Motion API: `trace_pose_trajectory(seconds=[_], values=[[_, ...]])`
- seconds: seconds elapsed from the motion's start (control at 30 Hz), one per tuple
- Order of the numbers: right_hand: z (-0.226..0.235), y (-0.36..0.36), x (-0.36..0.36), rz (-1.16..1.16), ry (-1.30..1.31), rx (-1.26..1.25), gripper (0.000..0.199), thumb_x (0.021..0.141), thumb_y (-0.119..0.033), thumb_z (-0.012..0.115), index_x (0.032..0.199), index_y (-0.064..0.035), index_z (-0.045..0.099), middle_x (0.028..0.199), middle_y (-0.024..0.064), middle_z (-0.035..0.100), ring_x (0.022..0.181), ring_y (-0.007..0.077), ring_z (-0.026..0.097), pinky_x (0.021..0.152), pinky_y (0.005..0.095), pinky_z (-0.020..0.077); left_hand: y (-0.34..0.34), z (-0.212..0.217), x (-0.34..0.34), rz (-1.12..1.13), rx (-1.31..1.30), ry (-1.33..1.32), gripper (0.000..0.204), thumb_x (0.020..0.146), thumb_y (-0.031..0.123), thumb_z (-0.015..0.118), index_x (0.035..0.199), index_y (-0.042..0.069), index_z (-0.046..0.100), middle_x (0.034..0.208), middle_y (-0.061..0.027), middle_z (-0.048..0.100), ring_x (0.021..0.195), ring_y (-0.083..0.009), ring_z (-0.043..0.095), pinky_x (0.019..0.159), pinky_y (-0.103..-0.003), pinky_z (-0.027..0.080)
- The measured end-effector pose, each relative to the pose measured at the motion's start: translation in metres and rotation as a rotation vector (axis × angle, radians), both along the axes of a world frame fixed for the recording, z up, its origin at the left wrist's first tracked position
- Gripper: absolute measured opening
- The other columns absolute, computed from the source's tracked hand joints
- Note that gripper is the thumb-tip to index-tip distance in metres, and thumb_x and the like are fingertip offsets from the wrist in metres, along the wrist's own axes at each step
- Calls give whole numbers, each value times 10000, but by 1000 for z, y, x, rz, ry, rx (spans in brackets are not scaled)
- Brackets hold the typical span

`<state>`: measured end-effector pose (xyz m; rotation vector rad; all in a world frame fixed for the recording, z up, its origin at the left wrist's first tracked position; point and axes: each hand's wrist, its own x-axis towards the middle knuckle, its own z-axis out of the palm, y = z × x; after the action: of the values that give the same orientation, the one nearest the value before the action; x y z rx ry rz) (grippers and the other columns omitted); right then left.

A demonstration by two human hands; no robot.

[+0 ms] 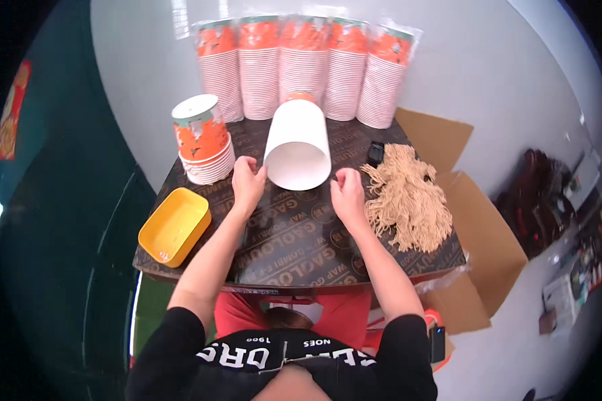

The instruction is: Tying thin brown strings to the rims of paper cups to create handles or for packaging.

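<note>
White paper tub (297,144) lay on its side on the dark, glossy table (291,250), smooth round mouth toward me, perhaps so both hands could reach its rim. My left hand (249,185) and right hand (348,195) flanked it with fingers half curled, seemingly gripping nothing, though I couldn't tell whether the left fingertips touched it. Behind stood 5 plastic-wrapped cup stacks (303,70), ridged and upright, probably set back for room.

Fingers (245,166) flanking white tub (298,144), wrapped cups (304,67), yellow tray (175,226)
</note>
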<state>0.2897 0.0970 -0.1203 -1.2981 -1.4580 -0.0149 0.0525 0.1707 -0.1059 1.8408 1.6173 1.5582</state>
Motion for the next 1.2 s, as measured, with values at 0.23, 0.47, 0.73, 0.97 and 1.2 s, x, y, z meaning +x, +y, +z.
trace_pose_trajectory(seconds=[0.23, 0.47, 0.73, 0.97, 1.2], values=[[-26, 44, -8, 20, 204, 21, 223, 840, -68, 693, 975, 1, 529, 916, 165, 582, 798, 322, 621, 733, 419, 501, 15, -34, 15, -74, 82, -179, 184, 859, 131, 720, 897, 2, 594, 764, -101, 632, 699, -203, 620, 682, -342, 504], [-33, 46, -7, -42, 243, 10, 146, 841, -77, 681, 892, -20, 557, 770, 165, 630, 717, 350, 640, 667, 437, 502, 7, -30, 22, 3, 122, -116, 171, 867, 104, 693, 786, -16, 600, 687, -90, 625, 645, -148, 598, 629, -308, 493], [-13, 29, -10, -79, 176, -156, 117, 777, -126, 569, 788, -10, 564, 729, 235, 625, 748, 457, 623, 678, 517, 488, -12, -17, 17, -19, -54, -30, 149, 772, 134, 620, 781, -14, 622, 685, -186, 631, 683, -287, 662, 668, -391, 510], [8, -16, -3, 134, 66, -339, 374, 933, -287, 509, 851, 47, 656, 825, 302, 639, 824, 478, 633, 730, 517, 491, -64, 34, 1, -218, -22, -82, 255, 830, 170, 599, 923, -64, 638, 672, -99, 571, 653, -160, 556, 674, -328, 476], [56, -75, -5, 427, 381, -518, 480, 993, -330, 475, 806, 74, 657, 647, 116, 655, 569, 160, 634, 473, 315, 474, -131, 52, -21, -706, 152, -414, 551, 892, 272, 571, 1333, -42, 467, 1370, -182, 530, 1134, -225, 593, 987, -354, 466]])
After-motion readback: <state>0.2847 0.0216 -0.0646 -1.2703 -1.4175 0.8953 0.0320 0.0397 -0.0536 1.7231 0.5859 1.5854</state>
